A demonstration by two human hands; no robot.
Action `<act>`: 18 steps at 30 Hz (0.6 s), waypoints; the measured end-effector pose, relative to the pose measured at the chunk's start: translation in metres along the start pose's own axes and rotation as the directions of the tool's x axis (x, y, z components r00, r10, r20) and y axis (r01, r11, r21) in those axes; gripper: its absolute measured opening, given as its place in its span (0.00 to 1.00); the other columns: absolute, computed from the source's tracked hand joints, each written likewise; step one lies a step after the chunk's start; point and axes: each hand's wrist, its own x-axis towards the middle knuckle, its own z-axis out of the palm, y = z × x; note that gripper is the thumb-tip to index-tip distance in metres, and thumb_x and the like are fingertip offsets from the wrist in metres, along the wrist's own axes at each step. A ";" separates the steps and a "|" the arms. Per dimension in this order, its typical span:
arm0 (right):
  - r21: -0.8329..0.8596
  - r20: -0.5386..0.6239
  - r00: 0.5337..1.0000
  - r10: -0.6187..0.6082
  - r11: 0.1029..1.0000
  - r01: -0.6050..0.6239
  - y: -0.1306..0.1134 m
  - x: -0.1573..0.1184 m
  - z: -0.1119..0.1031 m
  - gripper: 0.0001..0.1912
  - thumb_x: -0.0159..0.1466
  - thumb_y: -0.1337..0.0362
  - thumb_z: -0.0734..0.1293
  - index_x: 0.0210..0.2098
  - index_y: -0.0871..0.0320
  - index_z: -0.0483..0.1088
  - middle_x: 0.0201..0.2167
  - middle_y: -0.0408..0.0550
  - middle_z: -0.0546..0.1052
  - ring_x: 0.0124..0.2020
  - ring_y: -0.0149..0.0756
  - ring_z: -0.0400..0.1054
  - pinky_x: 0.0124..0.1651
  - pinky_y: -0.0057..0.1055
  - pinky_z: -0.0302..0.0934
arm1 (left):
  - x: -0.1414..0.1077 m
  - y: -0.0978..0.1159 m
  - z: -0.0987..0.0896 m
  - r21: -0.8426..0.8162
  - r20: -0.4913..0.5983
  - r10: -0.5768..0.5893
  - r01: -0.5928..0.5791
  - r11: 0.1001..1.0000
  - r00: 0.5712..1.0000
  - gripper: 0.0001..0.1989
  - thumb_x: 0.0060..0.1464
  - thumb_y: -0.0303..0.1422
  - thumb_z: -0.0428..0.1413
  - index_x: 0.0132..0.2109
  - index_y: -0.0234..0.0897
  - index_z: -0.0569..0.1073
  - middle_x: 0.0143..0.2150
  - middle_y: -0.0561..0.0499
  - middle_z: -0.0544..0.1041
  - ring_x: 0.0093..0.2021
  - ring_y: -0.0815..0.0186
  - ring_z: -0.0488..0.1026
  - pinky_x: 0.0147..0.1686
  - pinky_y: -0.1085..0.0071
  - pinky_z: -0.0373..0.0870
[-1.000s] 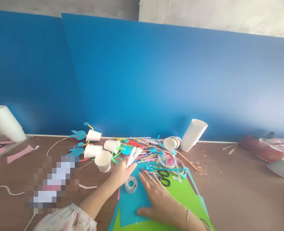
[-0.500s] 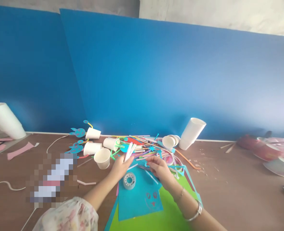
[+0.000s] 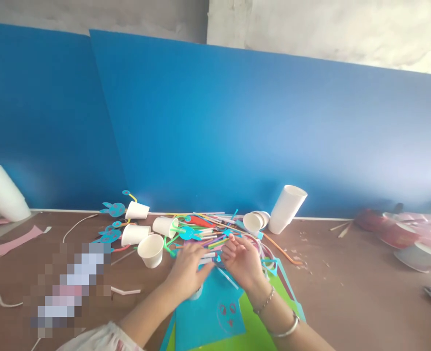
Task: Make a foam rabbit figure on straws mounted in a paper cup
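Note:
My left hand (image 3: 188, 273) reaches over the blue paper (image 3: 210, 326), fingers wrapped round white pen-like sticks (image 3: 209, 255) that now point right. Close beside it, my right hand (image 3: 243, 261) has its fingers curled together at the tips; what they pinch, if anything, I cannot make out. A roll of clear tape (image 3: 197, 293) is mostly hidden under my left hand. On the blue paper a drawn face (image 3: 230, 316) shows in dark red lines. A pale straw strip (image 3: 227, 278) lies between my hands. Under the blue sheet is green paper (image 3: 255, 336).
Beyond my hands lie a heap of coloured straws (image 3: 215, 229) and several white paper cups (image 3: 150, 251), some with blue paper animal heads (image 3: 113, 209). A tall cup stack (image 3: 287, 209) leans against the blue partition (image 3: 215, 126). Pink items (image 3: 409, 226) sit at the right.
My left hand has turned palm down, and the white sticks have gone from upright to lying sideways. It now covers most of the tape roll. My right hand's fingers have curled in more.

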 end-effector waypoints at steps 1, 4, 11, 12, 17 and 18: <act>0.051 0.024 1.000 0.002 0.999 -0.004 0.003 0.000 0.004 0.02 0.56 0.68 0.65 0.27 0.60 0.66 0.15 0.34 0.54 0.16 0.24 0.48 0.18 0.20 0.49 | -0.001 0.007 0.003 -0.168 0.087 0.013 0.001 0.986 0.996 0.15 0.52 0.38 0.56 0.46 0.39 0.76 0.46 0.45 0.76 0.48 0.55 0.70 0.48 0.62 0.64; 0.102 0.073 0.997 -0.010 0.995 0.002 0.008 -0.001 0.015 0.02 0.57 0.69 0.64 0.27 0.61 0.67 0.14 0.33 0.53 0.15 0.23 0.44 0.16 0.20 0.44 | 0.002 0.021 0.011 -0.505 0.225 -0.075 0.182 0.844 0.971 0.17 0.53 0.43 0.53 0.37 0.33 0.77 0.32 0.46 0.78 0.33 0.60 0.73 0.35 0.67 0.67; -0.040 0.040 0.994 -0.101 0.994 0.103 0.022 0.003 0.020 0.03 0.56 0.68 0.66 0.26 0.60 0.69 0.13 0.35 0.57 0.15 0.23 0.47 0.17 0.21 0.44 | 0.006 0.013 0.019 -0.414 0.172 -0.244 0.294 0.862 0.955 0.15 0.51 0.40 0.53 0.25 0.34 0.74 0.25 0.46 0.78 0.26 0.63 0.71 0.28 0.70 0.62; -0.070 0.033 0.992 -0.124 0.990 0.126 0.024 0.004 0.020 0.04 0.56 0.66 0.67 0.26 0.60 0.69 0.13 0.35 0.58 0.15 0.23 0.48 0.17 0.21 0.45 | 0.007 0.013 0.019 -0.392 0.172 -0.240 0.289 0.873 0.956 0.15 0.52 0.39 0.52 0.26 0.34 0.74 0.26 0.46 0.79 0.27 0.62 0.72 0.28 0.70 0.62; -0.371 0.045 0.967 -0.249 0.895 0.248 0.014 0.013 0.015 0.08 0.58 0.59 0.65 0.28 0.58 0.68 0.16 0.37 0.61 0.17 0.26 0.53 0.20 0.24 0.48 | 0.021 0.009 0.006 -0.324 0.198 -0.236 0.291 0.900 0.951 0.12 0.50 0.32 0.50 0.30 0.33 0.77 0.29 0.46 0.80 0.30 0.60 0.75 0.31 0.69 0.64; -0.537 0.082 0.952 -0.293 0.792 0.290 0.007 0.016 0.013 0.10 0.60 0.57 0.63 0.30 0.58 0.68 0.17 0.38 0.62 0.18 0.27 0.54 0.22 0.24 0.50 | 0.025 0.007 -0.001 -0.292 0.161 -0.258 0.295 0.910 0.953 0.12 0.49 0.31 0.50 0.33 0.34 0.78 0.30 0.46 0.81 0.32 0.59 0.75 0.32 0.68 0.64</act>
